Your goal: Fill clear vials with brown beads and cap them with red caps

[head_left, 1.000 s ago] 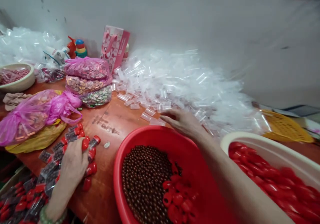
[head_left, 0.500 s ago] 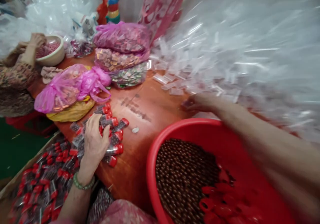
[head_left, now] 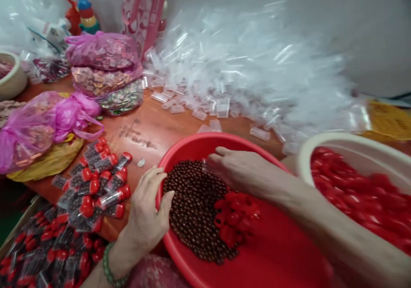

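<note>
Lower left, capped bead tubes [head_left: 93, 189] lie heaped on the orange bench [head_left: 180, 138]. Left hand [head_left: 147, 211] at the near rim of the red basin [head_left: 272, 253], fingers spread and curved, resting against the inner wall beside the brown beads [head_left: 191, 206]. Red caps [head_left: 233, 217] sit piled on the beads. Right hand [head_left: 240, 170] lies over the beads, fingers loosely together; cannot tell if they pinch anything. Far right, a cream tub [head_left: 340, 144] full of red pieces.

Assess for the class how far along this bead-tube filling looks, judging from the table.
Done: capped tubes of dark beads lie on the table and fill a cardboard box. In hand: the left hand rests at the red basin's rim; the right hand touches its brown beads. Left: a heap of clear empty tubes and a cream tub of red caps.
</note>
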A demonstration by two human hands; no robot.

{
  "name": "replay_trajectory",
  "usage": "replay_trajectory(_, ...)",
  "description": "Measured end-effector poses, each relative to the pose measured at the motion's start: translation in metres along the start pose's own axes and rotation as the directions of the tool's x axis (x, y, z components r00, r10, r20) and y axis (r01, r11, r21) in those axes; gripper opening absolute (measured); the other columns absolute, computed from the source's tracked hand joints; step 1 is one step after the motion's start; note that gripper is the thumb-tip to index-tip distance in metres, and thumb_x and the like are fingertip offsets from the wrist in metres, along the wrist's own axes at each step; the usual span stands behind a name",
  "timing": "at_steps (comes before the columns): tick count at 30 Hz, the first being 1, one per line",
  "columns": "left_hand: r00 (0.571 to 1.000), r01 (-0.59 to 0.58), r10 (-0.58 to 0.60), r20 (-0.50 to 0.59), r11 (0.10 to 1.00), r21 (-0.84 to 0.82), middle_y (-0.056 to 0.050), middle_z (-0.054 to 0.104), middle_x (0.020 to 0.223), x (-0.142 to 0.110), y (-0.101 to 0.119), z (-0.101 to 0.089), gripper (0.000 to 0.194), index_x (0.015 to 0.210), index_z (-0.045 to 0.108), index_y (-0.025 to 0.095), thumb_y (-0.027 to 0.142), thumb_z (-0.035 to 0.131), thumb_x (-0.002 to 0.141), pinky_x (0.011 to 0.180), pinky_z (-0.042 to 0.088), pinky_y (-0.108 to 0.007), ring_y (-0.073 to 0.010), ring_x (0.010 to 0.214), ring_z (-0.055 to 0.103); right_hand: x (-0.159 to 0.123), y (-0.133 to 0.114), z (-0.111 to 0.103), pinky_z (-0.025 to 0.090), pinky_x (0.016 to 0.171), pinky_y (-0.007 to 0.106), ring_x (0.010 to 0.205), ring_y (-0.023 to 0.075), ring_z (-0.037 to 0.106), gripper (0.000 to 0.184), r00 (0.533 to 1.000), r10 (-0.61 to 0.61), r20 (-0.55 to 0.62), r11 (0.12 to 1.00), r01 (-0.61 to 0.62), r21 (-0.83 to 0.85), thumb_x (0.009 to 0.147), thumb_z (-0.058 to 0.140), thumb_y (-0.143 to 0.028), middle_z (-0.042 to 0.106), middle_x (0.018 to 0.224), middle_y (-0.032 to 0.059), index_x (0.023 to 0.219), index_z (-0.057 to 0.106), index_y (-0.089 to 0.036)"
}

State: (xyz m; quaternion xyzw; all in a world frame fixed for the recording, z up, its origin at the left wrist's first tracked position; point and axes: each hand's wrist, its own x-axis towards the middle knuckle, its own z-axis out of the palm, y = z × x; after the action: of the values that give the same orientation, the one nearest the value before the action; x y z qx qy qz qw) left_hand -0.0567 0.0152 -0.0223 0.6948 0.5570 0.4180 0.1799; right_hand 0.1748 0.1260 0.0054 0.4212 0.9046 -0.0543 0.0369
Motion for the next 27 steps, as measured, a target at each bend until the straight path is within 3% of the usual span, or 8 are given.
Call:
replay_trajectory(2, 0.999, -0.043, 0.042, 0.022, 0.998, 0.045, -0.015, 0.063, 0.121, 0.000, 0.000, 0.012, 0.031, 0.118, 0.054, 0.013, 0.012, 0.053, 0.087, 0.105, 0.046, -0.042, -0.0238, 0.122, 0.054, -0.005, 0.002, 0.019, 0.040, 0.049, 0.026, 0.057, 0.0163, 0.060, 0.022, 0.993, 0.096, 0.066, 0.990, -0.088, -0.114, 0.081, 0.046, -0.001, 0.063, 0.076, 0.0121, 0.076, 0.066, -0.010)
replay_trajectory(5, 0.997, -0.077, 0.076, 0.013, 0.994, 0.084, -0.016, 0.061, 0.124, -0.002, -0.003, 0.019, 0.034, 0.120, 0.052, 0.012, 0.009, 0.049, 0.087, 0.106, 0.045, -0.044, -0.0246, 0.127, 0.051, 0.000, 0.009, 0.037, 0.040, 0.048, 0.028, 0.063, 0.0226, 0.064, 0.029, 0.976, 0.167, 0.140, 0.967, -0.135, -0.214, 0.080, 0.039, 0.005, 0.063, 0.080, 0.0203, 0.080, 0.066, -0.004)
replay_trajectory(10, 0.999, -0.042, 0.040, 0.037, 0.998, 0.042, -0.014, 0.060, 0.126, -0.003, -0.005, 0.017, 0.035, 0.120, 0.052, 0.014, 0.008, 0.048, 0.086, 0.110, 0.042, -0.044, -0.0230, 0.128, 0.050, 0.016, 0.007, 0.048, 0.048, 0.056, 0.034, 0.074, 0.0277, 0.067, 0.030, 0.969, 0.072, 0.238, 0.981, -0.026, -0.191, 0.084, 0.038, 0.003, 0.065, 0.087, 0.0234, 0.085, 0.067, -0.003)
replay_trajectory(15, 0.999, 0.017, -0.016, 0.050, 1.000, -0.018, -0.013, 0.059, 0.126, -0.002, -0.005, 0.018, 0.036, 0.120, 0.053, 0.017, 0.007, 0.048, 0.086, 0.110, 0.041, -0.046, -0.0237, 0.128, 0.049, 0.027, -0.013, 0.052, 0.050, 0.072, 0.035, 0.087, 0.0254, 0.066, 0.030, 0.939, -0.171, 0.299, 0.983, 0.182, -0.010, 0.088, 0.037, 0.000, 0.064, 0.098, 0.0205, 0.096, 0.065, -0.005)
replay_trajectory(19, 1.000, 0.012, -0.011, 0.020, 0.998, -0.067, -0.013, 0.060, 0.124, -0.001, -0.006, 0.020, 0.037, 0.118, 0.055, 0.015, 0.003, 0.044, 0.085, 0.110, 0.041, -0.044, -0.0221, 0.125, 0.052, 0.027, -0.039, 0.057, 0.050, 0.073, 0.032, 0.085, 0.0209, 0.065, 0.028, 0.892, -0.327, 0.313, 0.941, 0.277, 0.195, 0.087, 0.039, -0.001, 0.064, 0.098, 0.0170, 0.096, 0.065, -0.008)
replay_trajectory(24, 1.000, -0.011, 0.011, 0.005, 0.994, -0.109, -0.012, 0.059, 0.125, -0.002, -0.007, 0.021, 0.043, 0.114, 0.056, 0.015, -0.004, 0.039, 0.080, 0.112, 0.038, -0.044, -0.0212, 0.129, 0.049, 0.019, -0.055, 0.060, 0.049, 0.079, 0.030, 0.088, 0.0209, 0.064, 0.026, 0.855, -0.421, 0.303, 0.839, 0.240, 0.488, 0.073, 0.057, 0.000, 0.066, 0.098, 0.0131, 0.096, 0.065, -0.009)
replay_trajectory(27, 1.000, -0.022, 0.023, 0.008, 0.995, -0.094, -0.013, 0.060, 0.125, -0.002, -0.008, 0.021, 0.040, 0.113, 0.057, 0.014, -0.003, 0.040, 0.081, 0.113, 0.036, -0.044, -0.0218, 0.132, 0.046, 0.014, -0.054, 0.060, 0.047, 0.084, 0.028, 0.093, 0.0199, 0.061, 0.029, 0.862, -0.424, 0.277, 0.749, 0.162, 0.642, 0.071, 0.068, -0.009, 0.067, 0.100, 0.0089, 0.100, 0.064, -0.011)
